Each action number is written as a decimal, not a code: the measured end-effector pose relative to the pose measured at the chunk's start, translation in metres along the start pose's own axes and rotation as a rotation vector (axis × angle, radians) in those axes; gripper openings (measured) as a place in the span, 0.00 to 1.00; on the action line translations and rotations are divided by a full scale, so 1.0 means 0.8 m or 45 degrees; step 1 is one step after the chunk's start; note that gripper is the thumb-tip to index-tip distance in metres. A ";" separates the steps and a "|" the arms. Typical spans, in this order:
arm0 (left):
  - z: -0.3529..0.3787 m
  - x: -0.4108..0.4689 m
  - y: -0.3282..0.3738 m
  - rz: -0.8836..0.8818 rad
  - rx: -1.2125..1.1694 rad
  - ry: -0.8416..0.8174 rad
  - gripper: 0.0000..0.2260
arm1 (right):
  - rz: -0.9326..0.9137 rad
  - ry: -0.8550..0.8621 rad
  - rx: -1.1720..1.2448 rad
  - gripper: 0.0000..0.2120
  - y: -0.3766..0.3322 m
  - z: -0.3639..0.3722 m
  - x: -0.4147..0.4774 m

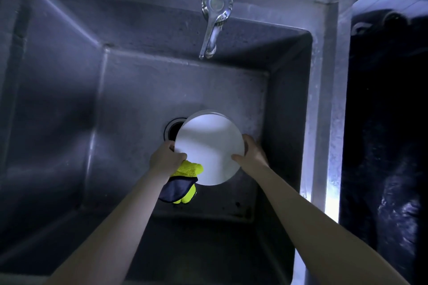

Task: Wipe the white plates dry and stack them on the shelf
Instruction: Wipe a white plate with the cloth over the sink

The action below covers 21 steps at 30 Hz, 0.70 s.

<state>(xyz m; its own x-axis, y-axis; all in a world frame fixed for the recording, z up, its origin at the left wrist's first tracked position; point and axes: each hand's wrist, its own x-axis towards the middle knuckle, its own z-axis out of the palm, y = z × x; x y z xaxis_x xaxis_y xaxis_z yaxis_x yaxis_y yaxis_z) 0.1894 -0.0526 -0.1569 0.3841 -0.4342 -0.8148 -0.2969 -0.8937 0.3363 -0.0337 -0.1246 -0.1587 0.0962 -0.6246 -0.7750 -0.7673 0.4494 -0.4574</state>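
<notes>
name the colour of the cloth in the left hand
The cloth is bright yellow with a dark panel; head view.

Left hand [165,157] curled, gripping, right hand [253,152] curled, gripping

A round white plate [208,150], tilted, hangs over the sink drain [171,129], yellow cloth [188,170] against its left edge.

Dim scene, cold bluish cast. Strongest glare is a bright strip down the right rim of the sink [331,192]; sharp highlights on the faucet [216,14]. White plate [208,148] is the brightest surface, nearly blown out, with a soft shadow across its middle. Left sink walls are in murky shadow; far right almost black. Wide-angle bending at the edges; grain and slight softness throughout.
</notes>
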 end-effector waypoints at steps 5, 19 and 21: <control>-0.013 -0.010 0.000 0.010 -0.193 -0.038 0.15 | -0.041 0.020 0.274 0.27 -0.002 -0.007 -0.008; -0.106 -0.137 0.024 0.204 -0.540 0.071 0.21 | -0.289 0.045 0.851 0.06 -0.063 -0.068 -0.145; -0.122 -0.167 0.027 0.217 -0.598 0.120 0.29 | -0.354 0.103 0.883 0.06 -0.075 -0.083 -0.170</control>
<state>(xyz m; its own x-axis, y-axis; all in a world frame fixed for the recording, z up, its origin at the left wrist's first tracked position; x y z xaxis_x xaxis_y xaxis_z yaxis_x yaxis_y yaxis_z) 0.2170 -0.0251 0.0049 0.4479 -0.5672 -0.6911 0.0545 -0.7542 0.6543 -0.0429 -0.1089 0.0032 0.1607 -0.8068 -0.5685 -0.1437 0.5507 -0.8222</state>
